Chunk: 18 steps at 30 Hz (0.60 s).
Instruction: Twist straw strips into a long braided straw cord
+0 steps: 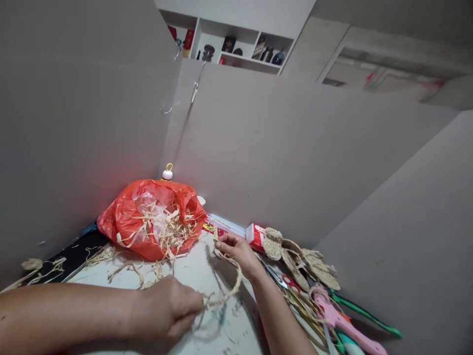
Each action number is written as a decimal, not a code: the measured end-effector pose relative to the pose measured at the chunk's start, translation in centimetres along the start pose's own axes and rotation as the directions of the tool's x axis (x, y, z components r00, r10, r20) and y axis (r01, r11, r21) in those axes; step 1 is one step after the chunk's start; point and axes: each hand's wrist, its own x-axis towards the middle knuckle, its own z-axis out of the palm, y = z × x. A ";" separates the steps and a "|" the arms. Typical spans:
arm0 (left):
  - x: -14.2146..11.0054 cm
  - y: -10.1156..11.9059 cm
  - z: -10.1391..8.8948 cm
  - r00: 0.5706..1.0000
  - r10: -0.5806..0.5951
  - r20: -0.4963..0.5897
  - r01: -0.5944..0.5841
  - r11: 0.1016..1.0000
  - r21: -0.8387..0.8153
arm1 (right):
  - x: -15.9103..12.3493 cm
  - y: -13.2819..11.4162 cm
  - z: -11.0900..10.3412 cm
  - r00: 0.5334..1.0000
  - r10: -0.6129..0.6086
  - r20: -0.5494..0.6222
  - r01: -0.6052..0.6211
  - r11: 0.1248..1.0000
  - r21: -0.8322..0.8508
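Note:
A braided straw cord (238, 283) curves in a loop above the white tabletop (188, 268). My left hand (166, 308) is closed on its lower end, the fingers pressed together. The other end is pinched between thumb and fingers of my right hand (238, 251), with a short piece of straw sticking up past the fingertips. Behind my hands, a red plastic bag (118, 224) lies with its mouth open, full of loose straw strips (173, 229). More strips are scattered on the table before the bag.
To the right lie woven straw pieces (273, 244), scissors with red handles (291, 282), a pink pistol-shaped tool (340, 318) and a green-handled tool (369, 313). A red and white packet (254, 236) stands by the wall. A bottle with a yellow loop (167, 175) is behind the bag.

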 end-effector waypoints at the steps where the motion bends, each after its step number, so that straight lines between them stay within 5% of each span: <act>1: 0.4 -0.2 -0.5 0.994 -0.068 -0.087 0.062 0.996 -0.065 | -0.2 -0.5 0.2 1.000 -0.019 -0.001 0.019 1.000 0.012; 4: 1.5 -0.9 -1.8 0.934 -0.222 -0.280 0.159 0.960 -0.232 | -1.4 -2.4 1.2 0.995 -0.098 0.001 0.098 0.995 0.029; 7: 2.2 -1.4 -2.8 0.902 -0.251 -0.350 0.133 0.935 -0.329 | -3.0 -4.2 2.7 0.976 -0.214 0.031 0.214 0.977 0.007; 18: 2.6 -1.6 -2.9 0.886 -0.399 -0.238 0.158 0.741 -0.653 | -5.1 -5.1 5.1 0.922 -0.368 0.122 0.383 0.914 -0.133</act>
